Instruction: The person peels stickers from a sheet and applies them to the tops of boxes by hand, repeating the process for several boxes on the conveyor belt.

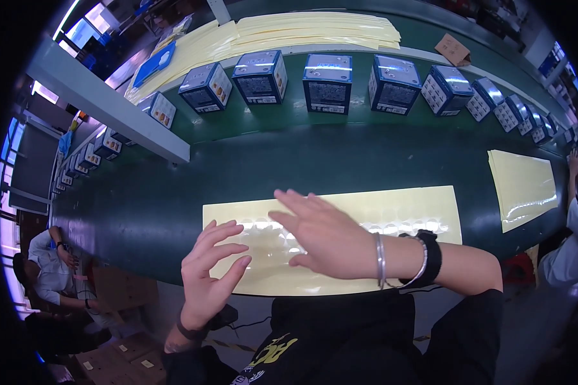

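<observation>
A long pale yellow sheet (424,208) lies on the dark green work surface (237,167) in front of me. Shiny, transparent round stickers (392,228) run across it in rows. Over the sheet's left end is my left hand (209,273), its fingers spread and nothing visible between them. My right hand (331,237) reaches leftward across the middle of the sheet, fingers stretched out and slightly blurred. It hides part of the stickers. Whether either hand touches the sheet I cannot tell.
Several blue and white boxes (327,83) stand in a curved row behind. Yellow sheets (315,29) are stacked at the back, and more sheets (523,189) lie right. A grey post (109,99) slants in at left. Other people (51,269) sit at both sides.
</observation>
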The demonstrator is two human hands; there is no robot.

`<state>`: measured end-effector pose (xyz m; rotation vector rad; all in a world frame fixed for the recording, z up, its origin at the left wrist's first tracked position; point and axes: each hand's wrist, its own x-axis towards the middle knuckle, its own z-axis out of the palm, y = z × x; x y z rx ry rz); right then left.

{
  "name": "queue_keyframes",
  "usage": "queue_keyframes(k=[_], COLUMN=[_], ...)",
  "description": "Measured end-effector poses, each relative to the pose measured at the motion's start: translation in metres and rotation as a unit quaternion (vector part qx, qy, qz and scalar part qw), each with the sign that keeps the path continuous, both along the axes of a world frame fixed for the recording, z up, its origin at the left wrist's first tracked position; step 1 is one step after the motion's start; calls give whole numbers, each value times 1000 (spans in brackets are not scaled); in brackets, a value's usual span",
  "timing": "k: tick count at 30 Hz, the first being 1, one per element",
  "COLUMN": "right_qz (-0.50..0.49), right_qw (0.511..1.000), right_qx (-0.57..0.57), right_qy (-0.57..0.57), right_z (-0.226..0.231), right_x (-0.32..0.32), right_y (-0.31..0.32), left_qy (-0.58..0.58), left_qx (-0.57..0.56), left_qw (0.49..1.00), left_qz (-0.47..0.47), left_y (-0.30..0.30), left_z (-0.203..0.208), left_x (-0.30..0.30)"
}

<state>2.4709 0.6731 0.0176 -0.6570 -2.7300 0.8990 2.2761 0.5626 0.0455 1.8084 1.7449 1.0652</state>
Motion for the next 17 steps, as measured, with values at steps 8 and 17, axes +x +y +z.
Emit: queue_keyframes(k=[8, 17], right_qz=[-405, -392], right_qw=[856, 912], right_qx=[309, 116], right_qy=[-91, -39], right_z=[9, -44], right_x=[186, 235], right_y=[199, 260], left_qy=[149, 95], left_qx=[56, -17], left_qw=[950, 957], left_qz=[-270, -273], left_y=[122, 294], left_z=[53, 1], left_x=[87, 228])
